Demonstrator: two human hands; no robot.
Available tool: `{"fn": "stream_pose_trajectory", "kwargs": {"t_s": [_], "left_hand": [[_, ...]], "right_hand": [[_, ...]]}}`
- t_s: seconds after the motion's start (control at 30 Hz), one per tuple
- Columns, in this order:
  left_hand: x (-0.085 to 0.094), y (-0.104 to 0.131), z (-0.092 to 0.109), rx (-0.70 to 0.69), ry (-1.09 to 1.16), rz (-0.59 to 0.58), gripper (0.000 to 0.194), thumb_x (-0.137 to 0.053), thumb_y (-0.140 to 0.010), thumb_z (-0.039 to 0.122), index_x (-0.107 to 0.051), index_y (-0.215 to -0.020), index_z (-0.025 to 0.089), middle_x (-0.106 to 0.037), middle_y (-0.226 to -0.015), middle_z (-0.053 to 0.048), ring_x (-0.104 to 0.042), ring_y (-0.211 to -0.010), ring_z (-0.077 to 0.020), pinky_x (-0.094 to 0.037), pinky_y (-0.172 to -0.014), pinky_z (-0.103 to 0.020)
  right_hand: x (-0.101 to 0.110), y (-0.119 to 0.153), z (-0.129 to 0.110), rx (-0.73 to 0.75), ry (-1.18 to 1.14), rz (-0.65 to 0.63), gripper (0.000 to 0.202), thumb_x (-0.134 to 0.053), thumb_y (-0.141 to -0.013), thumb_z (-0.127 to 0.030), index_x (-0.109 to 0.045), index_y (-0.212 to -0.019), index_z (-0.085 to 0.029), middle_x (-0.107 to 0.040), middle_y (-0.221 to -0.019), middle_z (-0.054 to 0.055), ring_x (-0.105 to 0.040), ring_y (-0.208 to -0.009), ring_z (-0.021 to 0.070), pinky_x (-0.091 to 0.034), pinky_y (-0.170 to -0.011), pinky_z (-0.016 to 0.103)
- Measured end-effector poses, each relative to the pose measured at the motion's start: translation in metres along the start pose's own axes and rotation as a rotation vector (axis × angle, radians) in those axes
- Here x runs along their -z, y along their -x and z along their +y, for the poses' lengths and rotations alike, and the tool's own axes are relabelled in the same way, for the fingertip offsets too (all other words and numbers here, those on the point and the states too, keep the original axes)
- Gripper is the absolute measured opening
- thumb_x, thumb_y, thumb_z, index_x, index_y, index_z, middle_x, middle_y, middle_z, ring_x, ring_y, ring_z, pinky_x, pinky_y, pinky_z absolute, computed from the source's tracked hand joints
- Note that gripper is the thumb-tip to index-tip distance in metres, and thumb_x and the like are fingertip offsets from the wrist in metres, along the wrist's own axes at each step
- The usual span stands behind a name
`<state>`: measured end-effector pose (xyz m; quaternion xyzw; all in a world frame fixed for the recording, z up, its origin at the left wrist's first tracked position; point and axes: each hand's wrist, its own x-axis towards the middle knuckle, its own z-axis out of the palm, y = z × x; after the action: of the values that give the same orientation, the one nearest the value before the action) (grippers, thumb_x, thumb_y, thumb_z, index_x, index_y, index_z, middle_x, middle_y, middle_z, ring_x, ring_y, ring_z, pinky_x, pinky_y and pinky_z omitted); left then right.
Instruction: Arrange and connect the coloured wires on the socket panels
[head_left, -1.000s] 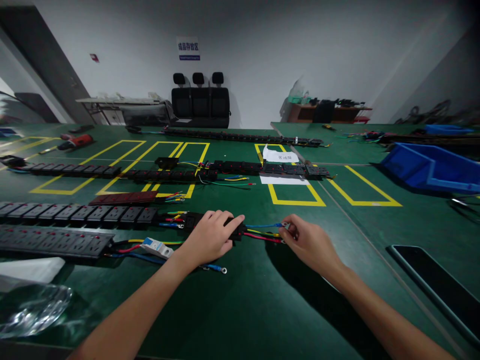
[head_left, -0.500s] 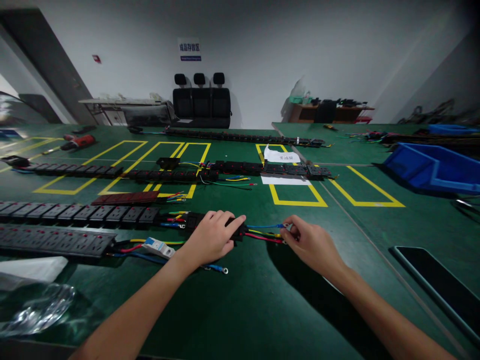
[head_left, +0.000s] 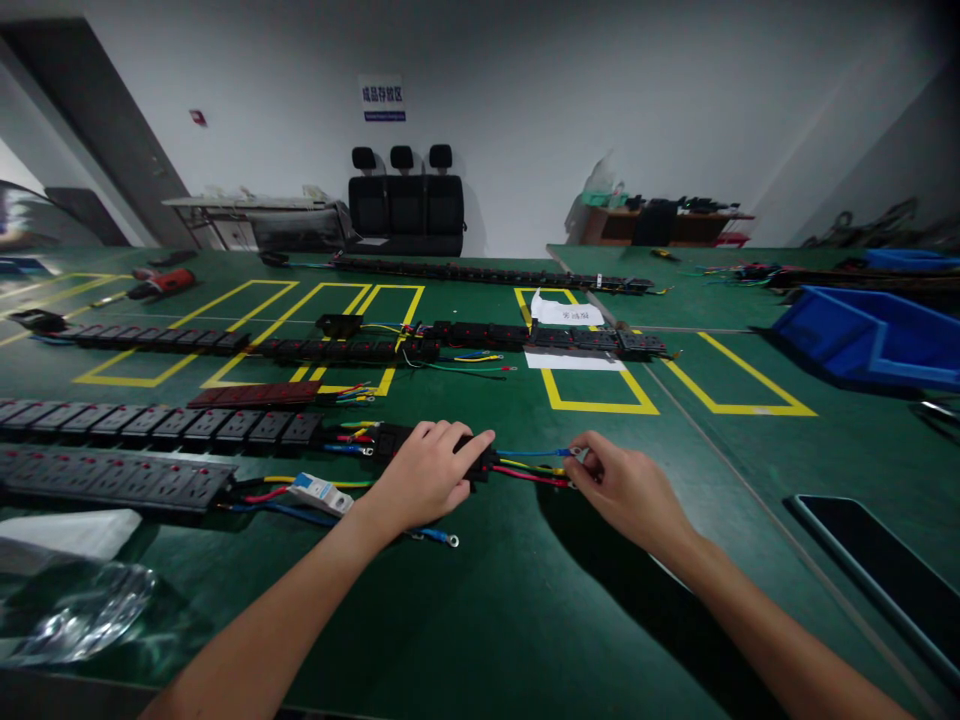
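My left hand [head_left: 431, 470] lies over a short black socket module [head_left: 476, 462], its fingers closed on it and hiding much of its top. From the module's right end run blue, yellow-green and red wires [head_left: 529, 474] tipped with ring terminals. At those tips my right hand [head_left: 615, 480] is pinched on the wire ends; a blue terminal [head_left: 566, 453] shows by the fingertips. Just left of my left hand lie two long black socket strips [head_left: 187, 430] with coloured wires, and a white-and-blue circuit breaker [head_left: 319, 492]. Another blue ring terminal [head_left: 448, 539] rests below my left wrist.
A phone [head_left: 877, 570] lies at right, with a blue bin [head_left: 862, 340] behind it. Clear plastic wrap [head_left: 82, 610] sits at front left. Further back are more socket strips [head_left: 337, 350], white paper [head_left: 566, 312] and a red-and-black power tool [head_left: 163, 283] on the green table [head_left: 480, 630].
The whole view has shifted slightly, with things sitting a little further right. Both hands keep nearly the same hold on the module and the wire ends.
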<state>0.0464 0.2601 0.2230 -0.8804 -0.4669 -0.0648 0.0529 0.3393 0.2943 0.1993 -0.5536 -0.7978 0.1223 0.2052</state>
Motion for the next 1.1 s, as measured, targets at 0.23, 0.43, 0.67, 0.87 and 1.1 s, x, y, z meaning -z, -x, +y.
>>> {"fn": "stream_pose_trajectory", "kwargs": {"t_s": [0.23, 0.43, 0.67, 0.87, 1.1], "left_hand": [[0.0007, -0.0004, 0.0006, 0.001, -0.003, -0.002, 0.07, -0.066, -0.09, 0.026, -0.039, -0.154, 0.022, -0.059, -0.131, -0.011, -0.056, -0.118, -0.0278, -0.042, -0.1, -0.042], [0.0015, -0.0004, 0.0022, 0.002, -0.011, 0.004, 0.068, -0.066, -0.091, 0.026, -0.04, -0.154, 0.021, -0.059, -0.131, -0.011, -0.056, -0.117, -0.0278, -0.042, -0.099, -0.041], [0.0012, -0.0004, 0.0019, 0.006, -0.005, 0.0, 0.069, -0.066, -0.091, 0.026, -0.04, -0.154, 0.022, -0.059, -0.13, -0.011, -0.056, -0.117, -0.0275, -0.042, -0.1, -0.041], [0.0022, 0.0003, 0.002, 0.004, -0.007, -0.007, 0.069, -0.066, -0.092, 0.026, -0.039, -0.154, 0.022, -0.059, -0.131, -0.011, -0.056, -0.118, -0.028, -0.042, -0.1, -0.042], [0.0042, -0.0002, 0.0022, 0.005, -0.002, -0.011, 0.069, -0.066, -0.091, 0.025, -0.039, -0.154, 0.021, -0.059, -0.131, -0.012, -0.056, -0.118, -0.0281, -0.042, -0.1, -0.042]], "right_hand": [[-0.0014, -0.0002, 0.0016, 0.013, 0.005, 0.008, 0.017, -0.052, -0.096, -0.04, -0.059, -0.099, -0.025, -0.067, -0.065, -0.003, -0.06, -0.056, 0.0188, -0.029, -0.055, 0.03], [-0.0023, -0.0001, 0.0022, 0.017, 0.007, 0.009, 0.017, -0.052, -0.096, -0.039, -0.06, -0.098, -0.025, -0.067, -0.065, -0.003, -0.06, -0.055, 0.0182, -0.029, -0.055, 0.029], [-0.0026, 0.0001, 0.0022, 0.02, 0.007, 0.009, 0.018, -0.051, -0.096, -0.041, -0.06, -0.097, -0.025, -0.067, -0.065, -0.002, -0.06, -0.055, 0.0185, -0.029, -0.054, 0.029], [-0.0013, 0.0005, 0.0008, 0.031, 0.004, 0.017, 0.019, -0.05, -0.096, -0.041, -0.061, -0.097, -0.025, -0.067, -0.064, -0.001, -0.059, -0.054, 0.0186, -0.029, -0.054, 0.03], [-0.0009, 0.0005, 0.0, 0.04, 0.012, 0.027, 0.017, -0.052, -0.096, -0.039, -0.062, -0.097, -0.025, -0.068, -0.065, -0.001, -0.061, -0.054, 0.0185, -0.03, -0.054, 0.029]]}}
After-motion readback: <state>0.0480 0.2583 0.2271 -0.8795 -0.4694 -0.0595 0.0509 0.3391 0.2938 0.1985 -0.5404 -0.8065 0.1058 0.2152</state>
